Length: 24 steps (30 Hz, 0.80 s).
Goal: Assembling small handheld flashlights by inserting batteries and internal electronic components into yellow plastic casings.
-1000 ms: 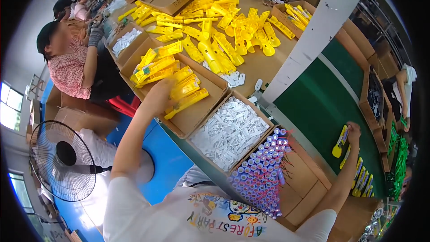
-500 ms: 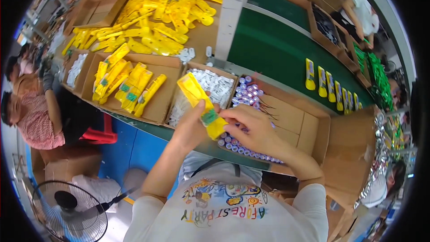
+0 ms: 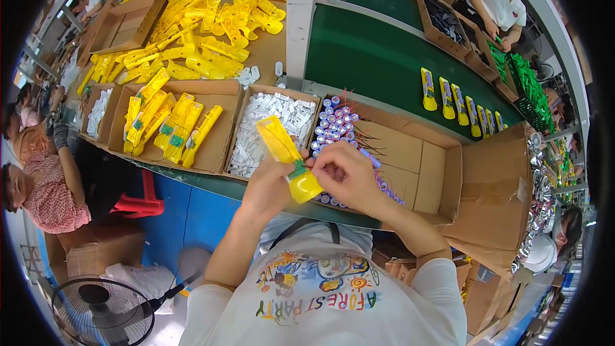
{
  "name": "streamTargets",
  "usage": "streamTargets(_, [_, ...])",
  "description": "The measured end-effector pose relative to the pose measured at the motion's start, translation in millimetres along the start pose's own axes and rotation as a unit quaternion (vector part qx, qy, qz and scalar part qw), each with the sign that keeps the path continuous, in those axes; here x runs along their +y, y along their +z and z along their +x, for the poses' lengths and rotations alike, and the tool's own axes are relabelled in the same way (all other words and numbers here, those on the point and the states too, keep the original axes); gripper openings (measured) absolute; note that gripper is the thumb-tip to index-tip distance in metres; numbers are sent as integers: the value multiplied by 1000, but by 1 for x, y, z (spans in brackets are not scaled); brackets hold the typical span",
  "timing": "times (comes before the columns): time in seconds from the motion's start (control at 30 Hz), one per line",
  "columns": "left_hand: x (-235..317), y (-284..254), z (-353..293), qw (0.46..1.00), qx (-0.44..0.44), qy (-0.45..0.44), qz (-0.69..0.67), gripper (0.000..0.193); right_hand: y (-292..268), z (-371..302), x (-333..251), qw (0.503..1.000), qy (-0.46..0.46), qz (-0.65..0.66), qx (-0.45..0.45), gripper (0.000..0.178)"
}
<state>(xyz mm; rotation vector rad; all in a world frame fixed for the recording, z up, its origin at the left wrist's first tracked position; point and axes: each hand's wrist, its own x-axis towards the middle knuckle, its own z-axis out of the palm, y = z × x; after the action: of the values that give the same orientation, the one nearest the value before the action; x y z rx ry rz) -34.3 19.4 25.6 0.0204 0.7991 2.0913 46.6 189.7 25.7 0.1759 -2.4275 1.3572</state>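
Note:
My left hand (image 3: 264, 187) is closed around the middle of a long yellow plastic casing (image 3: 277, 140), which is tilted with its far end to the left. A small green circuit board (image 3: 299, 168) shows on the casing beside my left thumb. My right hand (image 3: 351, 176) is at the casing's right side, thumb and fingers pinched together close to the board. Whatever is between those fingertips is too small or too hidden to name. Below both hands are a carton of white plastic parts (image 3: 272, 129) and several purple-wrapped cylindrical batteries (image 3: 334, 122) with red wires.
On the left, a cardboard box (image 3: 225, 99) contains yellow casings with green boards. A pile of yellow casings (image 3: 211, 16) covers the table beyond. A metal post (image 3: 302, 25) stands ahead. Finished-looking yellow pieces (image 3: 445, 97) line the green conveyor (image 3: 371, 45). Co-workers sit left and far right.
The whole view has shifted slightly. My right fingers have curled in more tightly beside the board, and the casing has turned a little in my left hand.

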Motion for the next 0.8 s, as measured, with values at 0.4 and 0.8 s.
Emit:
streamTargets(0.4, [-34, 19, -12, 951, 11, 130, 280, 52, -5, 6, -35, 981, 158, 115, 2, 9])
streamTargets(0.8, [-39, 10, -8, 941, -97, 101, 309, 45, -90, -27, 93, 924, 238, -257, -154, 21])
